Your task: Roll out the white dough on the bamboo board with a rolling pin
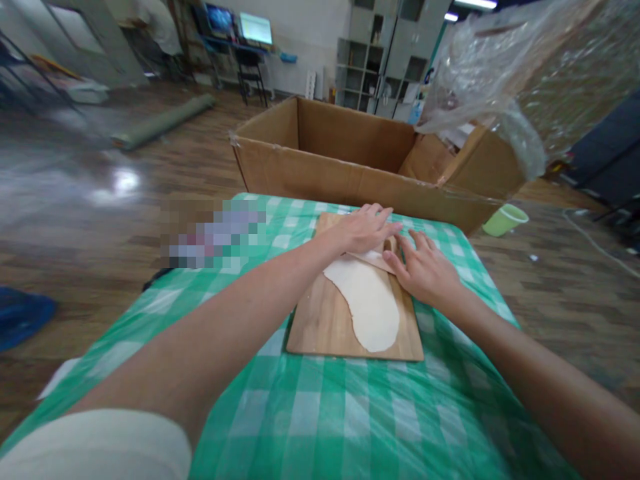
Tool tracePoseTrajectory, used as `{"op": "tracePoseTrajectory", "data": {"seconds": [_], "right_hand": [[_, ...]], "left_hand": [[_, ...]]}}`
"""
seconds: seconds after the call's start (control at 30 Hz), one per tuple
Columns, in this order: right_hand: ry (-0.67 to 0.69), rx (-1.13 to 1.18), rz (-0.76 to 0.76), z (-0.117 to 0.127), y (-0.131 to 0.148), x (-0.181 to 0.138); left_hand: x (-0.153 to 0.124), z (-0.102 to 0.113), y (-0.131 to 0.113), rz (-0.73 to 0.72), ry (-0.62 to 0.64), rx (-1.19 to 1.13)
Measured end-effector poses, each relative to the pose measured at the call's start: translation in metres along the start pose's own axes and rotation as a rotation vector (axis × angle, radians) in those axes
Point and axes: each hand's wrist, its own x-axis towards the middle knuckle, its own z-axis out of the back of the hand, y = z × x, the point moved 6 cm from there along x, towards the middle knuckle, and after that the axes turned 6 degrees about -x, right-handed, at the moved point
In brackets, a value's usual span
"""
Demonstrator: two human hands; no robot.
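Note:
A long, curved sheet of flattened pale dough point(373, 307) lies on a wooden board point(320, 320). Across its far part rests what looks like a wooden rolling pin point(374, 262), mostly covered by my hands. My left hand point(367, 227) lies palm down over the pin's left side, fingers stretched out to the right. On the right side, my right hand point(425, 267) is also palm down with its fingers spread. The fingertips of both hands come close together over the far end of the board.
A green checked cloth point(320, 413) covers the table. Beyond its far edge stands a large open cardboard box point(330, 160), with plastic wrap point(480, 80) at its right. A light green bin point(505, 220) is on the floor. A blurred-out item point(215, 237) lies at the table's left edge.

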Motion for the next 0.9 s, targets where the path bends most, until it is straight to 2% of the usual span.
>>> {"op": "tracePoseTrajectory", "data": {"seconds": [0.13,0.3,0.57,0.73,0.83,0.9], "right_hand": [[0.017,-0.008,-0.036,-0.003,-0.004,0.009],[0.061,-0.014,-0.094,-0.007,-0.010,0.022],[0.188,-0.086,0.076,-0.017,-0.007,0.036],[0.148,-0.053,0.006,-0.015,-0.005,0.030],[0.122,-0.057,0.036,-0.011,0.003,0.021],[0.108,-0.044,-0.007,-0.008,0.005,0.013]], "left_hand": [[0.011,0.005,0.005,0.068,-0.050,-0.054],[0.021,0.009,0.011,0.037,-0.147,-0.147],[0.019,0.010,0.021,0.037,-0.242,-0.247],[0.012,0.014,0.011,0.029,-0.218,-0.198],[0.004,0.012,0.002,0.024,-0.157,-0.146],[-0.002,0.008,0.000,0.049,-0.115,-0.127]]}}
